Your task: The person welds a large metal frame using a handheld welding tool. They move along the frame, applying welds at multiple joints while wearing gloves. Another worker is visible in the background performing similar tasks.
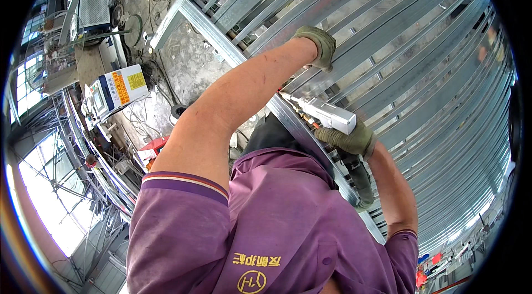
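Note:
My left hand (318, 47), in an olive work glove, curls over a galvanized metal slat (310, 79) of a large railing-like frame; its fingertips are partly hidden. Closer to my body, my right hand (352, 139), gloved alike, is closed around a white, boxy welding gun (332, 116). The gun's thin nozzle points left, at the joint between the slats and the frame's long side rail (288, 118). A small gap separates my two hands. Whether the nozzle tip touches the metal, I cannot tell.
Many parallel slats (432, 78) stretch away to the right. On the left stands a white and blue machine (119, 91) with orange and yellow labels. Cables (163, 80) trail across the concrete floor (194, 69). A wheeled grey unit (95, 7) sits farther off.

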The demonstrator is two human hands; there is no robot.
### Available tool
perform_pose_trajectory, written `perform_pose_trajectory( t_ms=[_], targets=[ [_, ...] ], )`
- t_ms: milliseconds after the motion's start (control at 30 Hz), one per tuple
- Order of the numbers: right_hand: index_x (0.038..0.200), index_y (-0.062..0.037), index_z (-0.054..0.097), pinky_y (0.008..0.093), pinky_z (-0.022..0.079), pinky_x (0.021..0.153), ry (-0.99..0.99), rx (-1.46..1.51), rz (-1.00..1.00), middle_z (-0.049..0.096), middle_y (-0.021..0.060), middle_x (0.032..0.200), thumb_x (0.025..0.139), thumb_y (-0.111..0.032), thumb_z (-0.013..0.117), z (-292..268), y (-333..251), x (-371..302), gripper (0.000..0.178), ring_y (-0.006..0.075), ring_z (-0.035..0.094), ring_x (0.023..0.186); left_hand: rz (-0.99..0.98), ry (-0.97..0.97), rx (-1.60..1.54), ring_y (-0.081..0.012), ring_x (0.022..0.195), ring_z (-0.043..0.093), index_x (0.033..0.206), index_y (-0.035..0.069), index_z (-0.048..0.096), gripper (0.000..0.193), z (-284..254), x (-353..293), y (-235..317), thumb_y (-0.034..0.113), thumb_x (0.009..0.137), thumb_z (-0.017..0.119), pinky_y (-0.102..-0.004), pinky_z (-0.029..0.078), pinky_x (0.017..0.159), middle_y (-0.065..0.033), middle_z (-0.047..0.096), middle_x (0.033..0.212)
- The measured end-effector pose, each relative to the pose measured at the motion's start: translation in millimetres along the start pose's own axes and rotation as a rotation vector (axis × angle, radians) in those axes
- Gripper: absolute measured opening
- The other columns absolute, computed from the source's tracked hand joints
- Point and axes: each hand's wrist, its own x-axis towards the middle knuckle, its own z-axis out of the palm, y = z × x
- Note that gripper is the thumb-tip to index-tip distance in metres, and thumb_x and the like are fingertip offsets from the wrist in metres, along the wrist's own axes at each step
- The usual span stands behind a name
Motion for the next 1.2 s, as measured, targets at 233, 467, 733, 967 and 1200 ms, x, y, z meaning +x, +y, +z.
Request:
perform_pose_trajectory(
  t_ms=[233, 467, 733, 967, 1200],
  targets=[
    [0.147, -0.0093, 0.069, 0.0312, 0.059, 0.075, 0.025, -0.069, -0.046, 0.079, 0.0030, 0.108, 0.094, -0.039, 0.093, 1, 11, 1, 0.065, 0.0106, 0.068, 0.084, 0.003, -0.068, 0.043, -0.0234, 0.090, 0.083, 0.119, 0.008, 0.082, 0.049, -7, -1, 3, 0.051, 0.097, 0.076, -0.0421, 0.064, 0.086, -0.0064, 0.085, 0.104],
    [0.144, -0.0106, 0.072, 0.0337, 0.061, 0.087, 0.030, -0.130, 0.003, 0.082, 0.0065, 0.113, 0.091, -0.042, 0.093, 2, -2, -5, 0.065, 0.0139, 0.073, 0.098, -0.013, -0.105, 0.012, -0.0233, 0.093, 0.085, 0.125, 0.006, 0.081, 0.051, -10, -5, 5, 0.049, 0.098, 0.077, -0.0398, 0.066, 0.087, -0.0083, 0.085, 0.113],
    [0.139, -0.0109, 0.075, 0.0327, 0.061, 0.071, 0.058, -0.102, 0.050, 0.080, 0.0034, 0.101, 0.090, -0.043, 0.094, 5, 7, -5, 0.062, 0.0118, 0.073, 0.081, -0.021, -0.089, -0.029, -0.0246, 0.095, 0.085, 0.130, 0.005, 0.079, 0.053, -11, -8, 6, 0.048, 0.098, 0.078, -0.0394, 0.066, 0.087, -0.0098, 0.084, 0.117],
    [0.138, -0.0111, 0.074, 0.0325, 0.061, 0.067, 0.062, -0.109, 0.086, 0.080, 0.0029, 0.099, 0.089, -0.042, 0.095, 6, 1, -6, 0.061, 0.0114, 0.072, 0.078, -0.040, -0.094, -0.068, -0.0242, 0.096, 0.085, 0.132, 0.006, 0.078, 0.054, -11, -13, 5, 0.047, 0.097, 0.080, -0.0386, 0.066, 0.087, -0.0095, 0.084, 0.119],
    [0.139, -0.0105, 0.074, 0.0326, 0.062, 0.066, 0.050, -0.148, 0.029, 0.080, 0.0034, 0.100, 0.090, -0.042, 0.094, 4, 7, -6, 0.062, 0.0119, 0.073, 0.077, -0.027, -0.096, -0.049, -0.0242, 0.095, 0.085, 0.132, 0.006, 0.078, 0.053, -13, -12, 5, 0.047, 0.098, 0.079, -0.0392, 0.066, 0.087, -0.0096, 0.084, 0.118]
  ],
)
